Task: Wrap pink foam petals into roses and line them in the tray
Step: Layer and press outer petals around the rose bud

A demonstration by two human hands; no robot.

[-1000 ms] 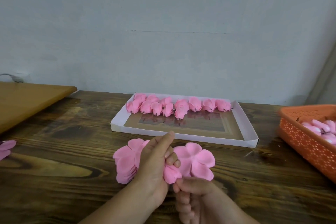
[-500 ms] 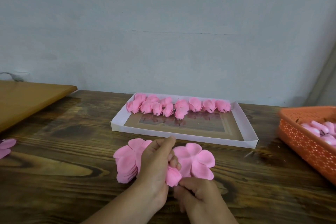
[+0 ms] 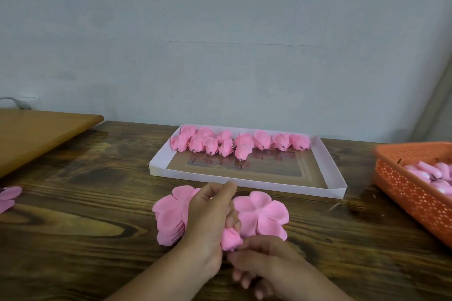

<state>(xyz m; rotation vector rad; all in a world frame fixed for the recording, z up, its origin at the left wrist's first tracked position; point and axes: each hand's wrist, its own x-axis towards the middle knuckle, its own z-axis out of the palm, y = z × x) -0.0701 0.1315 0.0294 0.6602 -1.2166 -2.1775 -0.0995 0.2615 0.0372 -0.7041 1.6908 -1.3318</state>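
My left hand (image 3: 210,222) grips a half-wrapped pink foam rose (image 3: 231,239), fingers curled round its petals. My right hand (image 3: 264,266) sits just below it and pinches the rose's base. Two stacks of flat pink flower-shaped petals lie on the table behind the hands, a left stack (image 3: 171,215) and a right stack (image 3: 261,215). Farther back, a white shallow tray (image 3: 244,181) holds a row of several finished roses (image 3: 239,142) along its far side.
An orange perforated basket (image 3: 411,193) with pink pieces stands at the right edge. A loose pink petal piece (image 3: 8,199) lies at the far left. A lighter wooden board (image 3: 36,129) overlaps the table's back left. A wall runs behind the tray.
My right hand has shifted up to the rose's base and now pinches it. The left hand's grip on the petals has stayed about the same.
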